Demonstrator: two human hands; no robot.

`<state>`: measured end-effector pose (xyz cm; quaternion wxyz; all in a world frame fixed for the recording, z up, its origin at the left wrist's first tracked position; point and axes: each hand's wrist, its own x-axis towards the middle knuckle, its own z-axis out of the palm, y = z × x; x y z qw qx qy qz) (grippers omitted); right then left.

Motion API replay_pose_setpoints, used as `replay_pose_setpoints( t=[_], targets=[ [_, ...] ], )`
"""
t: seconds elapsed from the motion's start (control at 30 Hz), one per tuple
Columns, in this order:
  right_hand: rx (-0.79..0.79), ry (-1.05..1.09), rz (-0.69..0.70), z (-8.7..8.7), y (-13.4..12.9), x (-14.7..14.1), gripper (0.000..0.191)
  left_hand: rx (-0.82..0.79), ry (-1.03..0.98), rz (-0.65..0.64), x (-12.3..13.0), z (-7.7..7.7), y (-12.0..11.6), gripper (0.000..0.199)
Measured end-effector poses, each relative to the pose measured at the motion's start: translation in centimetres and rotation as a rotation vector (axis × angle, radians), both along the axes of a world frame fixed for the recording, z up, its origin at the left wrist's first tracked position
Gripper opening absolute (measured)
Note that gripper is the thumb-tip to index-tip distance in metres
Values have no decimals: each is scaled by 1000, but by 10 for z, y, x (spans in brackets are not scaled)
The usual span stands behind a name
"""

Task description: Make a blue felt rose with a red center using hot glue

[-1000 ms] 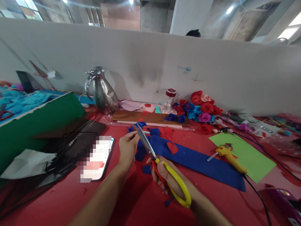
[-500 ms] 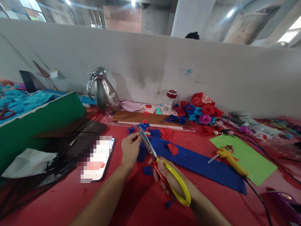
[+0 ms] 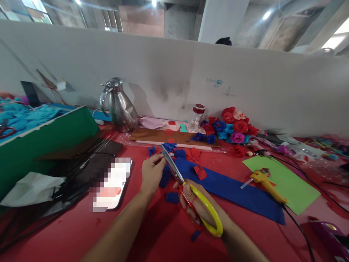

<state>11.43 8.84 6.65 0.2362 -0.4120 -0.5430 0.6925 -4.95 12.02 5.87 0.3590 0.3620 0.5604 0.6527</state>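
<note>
Right hand [image 3: 192, 203] grips yellow-and-red-handled metal scissors [image 3: 183, 182], blades nearly closed. Left hand [image 3: 153, 171] pinched narrow near blade tips; contents unclear. Both above red tabletop [image 3: 152, 233], between its near edge and long blue fabric strip [image 3: 231, 185].

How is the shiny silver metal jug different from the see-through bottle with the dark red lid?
The shiny silver metal jug looks bigger than the see-through bottle. The jug has a curved handle; the bottle shows none. The jug's top is silver, but the bottle's lid is dark red. Both stand upright near the whitish wall.
</note>
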Motion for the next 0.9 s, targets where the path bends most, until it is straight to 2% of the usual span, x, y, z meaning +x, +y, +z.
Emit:
replay_pose_setpoints(
  t=[0.7, 0.8, 0.9],
  targets=[
    [16, -72, -32, 6, -1, -4, 80, -10, 4, -15, 1, 7, -3, 17],
    [20, -18, -66, 5, -2, -3, 79, -7, -6, -17, 1, 7, -2, 17],
    [33, 89, -158, 5, -1, -1, 74, -5, -55, -7, 1, 4, 0, 16]
  ],
)
